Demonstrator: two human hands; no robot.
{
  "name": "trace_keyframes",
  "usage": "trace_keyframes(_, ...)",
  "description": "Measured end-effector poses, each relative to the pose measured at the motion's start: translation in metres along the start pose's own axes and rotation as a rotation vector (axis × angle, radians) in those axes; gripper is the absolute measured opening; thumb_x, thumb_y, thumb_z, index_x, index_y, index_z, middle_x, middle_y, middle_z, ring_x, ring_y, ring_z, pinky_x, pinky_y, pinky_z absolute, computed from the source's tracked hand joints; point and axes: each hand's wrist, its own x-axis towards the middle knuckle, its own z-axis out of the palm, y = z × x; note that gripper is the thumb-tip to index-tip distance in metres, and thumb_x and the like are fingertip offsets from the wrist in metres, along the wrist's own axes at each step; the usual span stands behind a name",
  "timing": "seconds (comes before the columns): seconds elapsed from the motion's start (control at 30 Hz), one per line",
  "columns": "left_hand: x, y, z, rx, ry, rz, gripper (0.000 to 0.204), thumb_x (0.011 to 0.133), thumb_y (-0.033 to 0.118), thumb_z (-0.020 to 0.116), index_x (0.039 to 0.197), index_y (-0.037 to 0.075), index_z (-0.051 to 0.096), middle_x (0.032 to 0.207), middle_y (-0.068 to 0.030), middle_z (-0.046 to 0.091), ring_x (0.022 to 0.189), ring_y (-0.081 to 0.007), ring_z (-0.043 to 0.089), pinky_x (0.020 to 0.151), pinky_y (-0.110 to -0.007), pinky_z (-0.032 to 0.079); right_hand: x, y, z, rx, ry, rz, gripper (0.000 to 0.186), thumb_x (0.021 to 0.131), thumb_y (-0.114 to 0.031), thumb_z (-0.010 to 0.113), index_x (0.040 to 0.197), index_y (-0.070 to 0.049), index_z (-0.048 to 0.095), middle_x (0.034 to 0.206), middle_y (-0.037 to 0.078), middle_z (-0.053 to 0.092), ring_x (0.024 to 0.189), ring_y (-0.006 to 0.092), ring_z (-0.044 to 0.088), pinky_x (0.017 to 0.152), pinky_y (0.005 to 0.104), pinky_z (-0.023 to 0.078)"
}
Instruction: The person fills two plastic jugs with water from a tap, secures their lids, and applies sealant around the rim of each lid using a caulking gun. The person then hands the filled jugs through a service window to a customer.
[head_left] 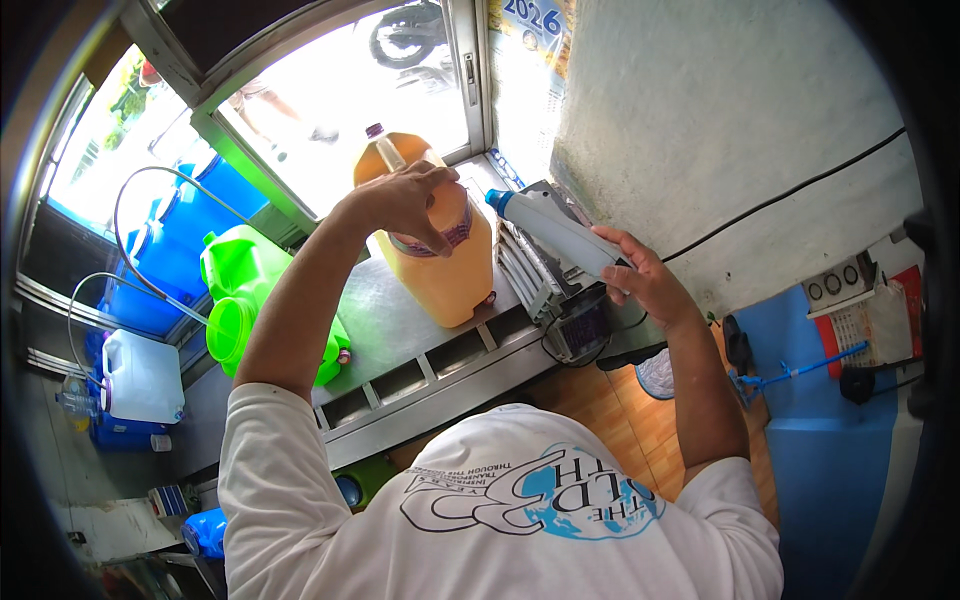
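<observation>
A large translucent orange-tan jug [440, 285] stands on the metal counter, with a small purple-capped spout at its far side. Its wide round cap [448, 208] has a printed purple band around the lower edge. My left hand [405, 200] is curved over this cap, thumb on the near side and fingers on the far side. In my right hand [635, 268] is a light grey heat gun [555, 232] with a blue nozzle. The nozzle points left toward the cap and stays apart from it. My fingers wrap the tool's rear end.
A bright green jug [250, 270] stands left of my left arm, blue containers [175, 245] beyond it. A white jug [142, 375] is farther left. Metal counter [375, 300] runs below the window. A black cable [790, 190] crosses the right wall. Tiled floor [625, 420] lies below.
</observation>
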Motion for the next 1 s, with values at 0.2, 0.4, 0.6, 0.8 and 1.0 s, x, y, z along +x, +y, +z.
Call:
trace_keyframes(0.2, -0.001, 0.005, 0.0, 0.048, 0.01, -0.015, 0.115, 0.05, 0.043, 0.091, 0.149, 0.02, 0.038, 0.143, -0.0124, 0.043, 0.13, -0.0326, 0.05, 0.108, -0.044, 0.043, 0.001, -0.01, 0.003, 0.001, -0.011, -0.006, 0.063, 0.088, -0.021, 0.069, 0.143, -0.005, 0.045, 0.107, 0.005, 0.057, 0.068, 0.0074, 0.049, 0.061, 0.023, 0.044)
trace_keyframes(0.4, 0.003, 0.0, 0.006, 0.065, 0.02, -0.007, 0.11, 0.051, 0.045, 0.089, 0.147, 0.021, 0.041, 0.145, -0.013, 0.044, 0.136, -0.0336, 0.043, 0.112, -0.044, 0.038, 0.001, -0.015, 0.006, -0.041, -0.046, -0.008, 0.063, 0.089, -0.023, 0.068, 0.144, -0.005, 0.045, 0.107, 0.006, 0.057, 0.069, 0.0079, 0.049, 0.062, 0.0229, 0.044)
trace_keyframes(0.6, 0.004, 0.002, 0.008, 0.053, 0.042, 0.001, 0.104, 0.053, 0.043, 0.087, 0.145, 0.019, 0.043, 0.144, -0.0132, 0.045, 0.136, -0.0332, 0.043, 0.113, -0.043, 0.036, 0.0, -0.021, 0.011, -0.054, -0.017, -0.035, 0.062, 0.089, -0.021, 0.066, 0.144, -0.003, 0.044, 0.085, 0.001, 0.055, 0.064, 0.007, 0.048, 0.058, 0.0216, 0.042)
trace_keyframes(0.8, 0.007, -0.003, 0.013, 0.05, 0.066, 0.017, 0.103, 0.054, 0.043, 0.086, 0.145, 0.017, 0.044, 0.144, -0.0136, 0.046, 0.136, -0.032, 0.043, 0.114, -0.042, 0.036, -0.002, -0.022, 0.008, -0.046, -0.029, -0.031, 0.061, 0.089, -0.019, 0.067, 0.144, -0.004, 0.045, 0.088, 0.0, 0.056, 0.063, 0.0055, 0.047, 0.058, 0.0201, 0.042)
trace_keyframes(1.0, 0.004, 0.0, 0.011, 0.065, 0.086, 0.014, 0.104, 0.055, 0.044, 0.086, 0.145, 0.015, 0.044, 0.145, -0.0138, 0.046, 0.136, -0.0318, 0.043, 0.114, -0.041, 0.036, -0.007, -0.031, 0.008, -0.096, -0.063, -0.031, 0.059, 0.089, -0.02, 0.068, 0.143, -0.005, 0.046, 0.089, 0.001, 0.057, 0.063, 0.005, 0.047, 0.057, 0.0198, 0.042)
